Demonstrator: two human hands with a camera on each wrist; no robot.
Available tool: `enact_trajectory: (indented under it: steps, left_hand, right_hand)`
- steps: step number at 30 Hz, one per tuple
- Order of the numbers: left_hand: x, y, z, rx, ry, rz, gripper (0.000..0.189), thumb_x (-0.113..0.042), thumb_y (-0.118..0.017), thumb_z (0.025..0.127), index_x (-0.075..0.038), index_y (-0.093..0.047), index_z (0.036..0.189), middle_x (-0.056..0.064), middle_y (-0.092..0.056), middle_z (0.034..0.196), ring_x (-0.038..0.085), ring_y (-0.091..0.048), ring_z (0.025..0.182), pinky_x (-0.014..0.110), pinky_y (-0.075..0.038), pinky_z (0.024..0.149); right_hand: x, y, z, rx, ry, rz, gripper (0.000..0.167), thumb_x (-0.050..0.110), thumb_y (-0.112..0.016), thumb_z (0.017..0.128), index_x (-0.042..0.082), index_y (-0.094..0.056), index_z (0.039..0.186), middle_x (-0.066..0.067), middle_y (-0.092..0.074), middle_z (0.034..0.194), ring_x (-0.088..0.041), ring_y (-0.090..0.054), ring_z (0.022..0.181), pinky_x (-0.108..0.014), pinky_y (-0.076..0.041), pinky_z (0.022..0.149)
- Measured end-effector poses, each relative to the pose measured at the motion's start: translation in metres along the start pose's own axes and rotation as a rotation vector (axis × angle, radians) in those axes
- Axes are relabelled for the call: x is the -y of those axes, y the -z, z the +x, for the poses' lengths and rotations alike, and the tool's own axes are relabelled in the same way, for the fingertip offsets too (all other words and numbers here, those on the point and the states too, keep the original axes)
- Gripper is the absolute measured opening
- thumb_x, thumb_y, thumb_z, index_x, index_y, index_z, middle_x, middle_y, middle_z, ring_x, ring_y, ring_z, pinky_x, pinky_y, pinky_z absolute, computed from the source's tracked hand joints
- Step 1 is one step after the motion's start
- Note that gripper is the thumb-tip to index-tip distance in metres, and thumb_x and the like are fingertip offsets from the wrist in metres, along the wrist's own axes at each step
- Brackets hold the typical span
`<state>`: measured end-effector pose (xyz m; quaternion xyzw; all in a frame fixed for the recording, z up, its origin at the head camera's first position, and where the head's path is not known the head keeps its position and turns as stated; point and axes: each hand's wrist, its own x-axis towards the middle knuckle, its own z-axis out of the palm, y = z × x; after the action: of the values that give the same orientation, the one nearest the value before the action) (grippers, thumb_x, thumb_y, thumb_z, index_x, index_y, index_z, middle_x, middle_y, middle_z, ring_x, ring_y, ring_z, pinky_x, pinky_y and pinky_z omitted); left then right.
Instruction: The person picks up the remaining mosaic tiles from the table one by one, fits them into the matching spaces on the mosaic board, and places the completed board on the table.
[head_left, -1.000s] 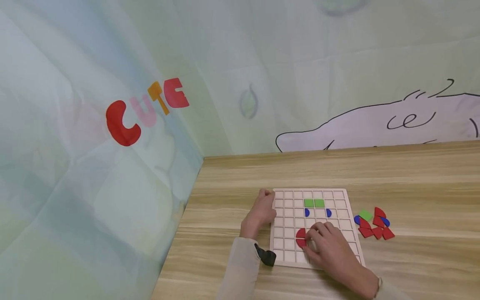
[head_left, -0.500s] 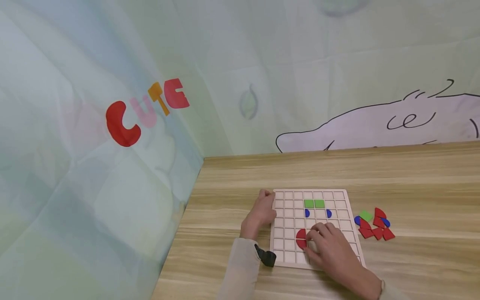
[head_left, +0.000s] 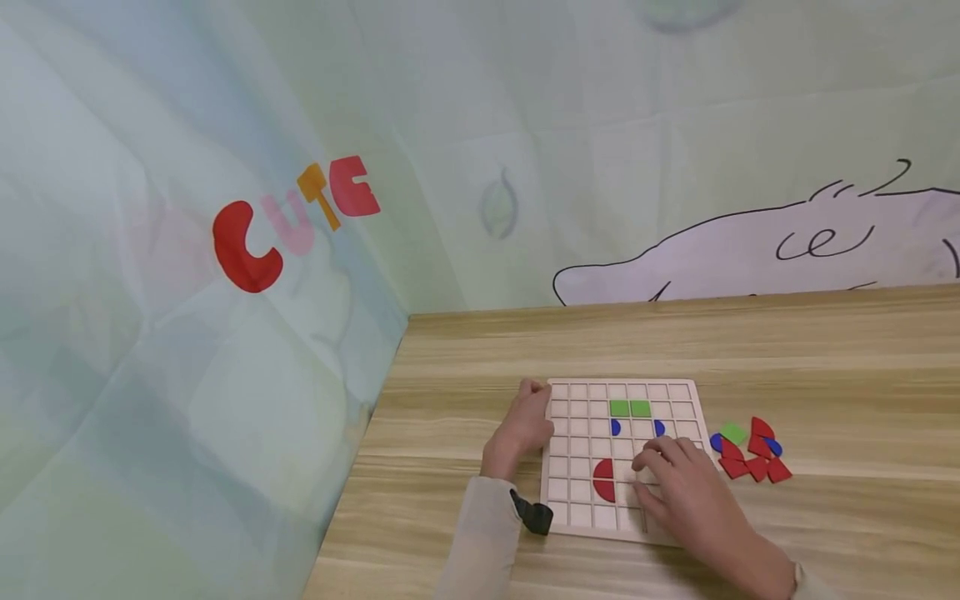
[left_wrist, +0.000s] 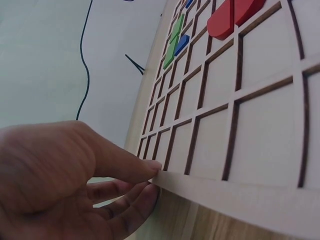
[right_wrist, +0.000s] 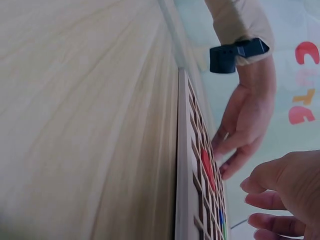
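Observation:
A pale wooden grid board lies on the table. My left hand grips its left edge; in the left wrist view the thumb is on the rim and the fingers bend below it. Two green squares sit side by side in the second row, with blue half-circles in the row beneath. Lower down, two red quarter-circles form a left-facing half disc. Just right of them my right hand hovers over the board, fingers loosely bent and apart, nothing between them in the right wrist view.
Right of the board lies a loose pile of red pieces, a green piece and blue pieces. A printed cloth hangs behind and to the left of the wooden table. A black strap is on the left wrist.
My right hand has drawn back to the right from the red quarter-circles, and its fingers have spread. The left hand keeps its place on the board's edge.

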<state>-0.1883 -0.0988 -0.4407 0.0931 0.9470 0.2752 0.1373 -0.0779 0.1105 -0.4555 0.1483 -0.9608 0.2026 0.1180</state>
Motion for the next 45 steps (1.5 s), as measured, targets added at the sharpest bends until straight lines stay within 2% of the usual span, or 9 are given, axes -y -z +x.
enact_trajectory:
  steps: [8, 17, 23, 27, 33, 39, 45]
  left_hand:
    - [0.001, -0.001, 0.001, 0.005, 0.008, 0.003, 0.063, 0.008, -0.051, 0.086, 0.000, -0.035, 0.147, 0.012, -0.033, 0.142, 0.022, -0.042, 0.117, 0.035, -0.040, 0.097]
    - [0.001, -0.001, 0.001, 0.008, 0.009, 0.003, 0.063, 0.007, -0.050, 0.087, -0.001, -0.034, 0.147, 0.012, -0.032, 0.143, 0.022, -0.042, 0.117, 0.035, -0.040, 0.096]
    - [0.001, -0.001, 0.002, 0.012, -0.014, 0.024, 0.063, 0.008, -0.049, 0.087, -0.001, -0.033, 0.147, 0.014, -0.032, 0.144, 0.022, -0.044, 0.121, 0.034, -0.041, 0.096]
    - [0.001, 0.000, 0.001, 0.008, -0.017, 0.030, 0.062, 0.008, -0.049, 0.087, 0.000, -0.034, 0.147, 0.015, -0.032, 0.143, 0.023, -0.045, 0.120, 0.034, -0.042, 0.093]
    - [0.000, 0.001, 0.000, 0.017, 0.001, 0.010, 0.062, 0.008, -0.047, 0.088, -0.001, -0.032, 0.148, 0.013, -0.031, 0.145, 0.021, -0.043, 0.118, 0.033, -0.041, 0.086]
    - [0.000, 0.000, -0.001, 0.011, 0.002, 0.004, 0.063, 0.008, -0.047, 0.087, -0.001, -0.033, 0.148, 0.013, -0.031, 0.145, 0.022, -0.042, 0.123, 0.034, -0.040, 0.095]
    - [0.000, 0.000, -0.001, 0.004, -0.002, 0.017, 0.062, 0.008, -0.048, 0.087, 0.000, -0.034, 0.147, 0.013, -0.032, 0.144, 0.023, -0.044, 0.121, 0.034, -0.040, 0.095]
  right_hand:
    - [-0.021, 0.012, -0.005, -0.050, -0.038, 0.020, 0.024, 0.019, -0.081, 0.072, 0.015, -0.067, 0.090, -0.005, -0.062, 0.100, -0.025, -0.053, 0.096, -0.045, -0.046, 0.084]
    - [-0.053, 0.020, -0.009, -0.245, 0.022, 0.028, 0.019, 0.008, -0.076, 0.069, 0.011, -0.065, 0.084, -0.007, -0.062, 0.094, -0.028, -0.053, 0.086, -0.044, -0.041, 0.075]
    - [-0.081, 0.029, -0.009, -0.326, 0.042, 0.014, 0.022, 0.003, -0.078, 0.064, 0.008, -0.065, 0.080, -0.011, -0.061, 0.087, -0.030, -0.053, 0.079, -0.044, -0.038, 0.072]
    - [-0.098, 0.037, -0.009, -0.301, -0.014, 0.010, 0.021, 0.000, -0.076, 0.065, 0.004, -0.066, 0.082, -0.016, -0.061, 0.089, -0.036, -0.053, 0.081, -0.049, -0.039, 0.075]
    - [-0.120, 0.041, -0.009, -0.213, -0.120, -0.015, 0.017, -0.001, -0.073, 0.071, 0.000, -0.066, 0.086, -0.024, -0.059, 0.094, -0.042, -0.052, 0.086, -0.057, -0.040, 0.078]
    - [-0.137, 0.038, -0.013, -0.168, -0.165, -0.018, 0.019, -0.003, -0.072, 0.071, -0.003, -0.066, 0.089, -0.027, -0.058, 0.095, -0.043, -0.051, 0.087, -0.059, -0.039, 0.077]
    - [-0.150, 0.035, -0.013, -0.116, -0.192, 0.000, 0.020, -0.003, -0.072, 0.072, -0.005, -0.065, 0.091, -0.026, -0.058, 0.094, -0.041, -0.050, 0.085, -0.057, -0.040, 0.074]
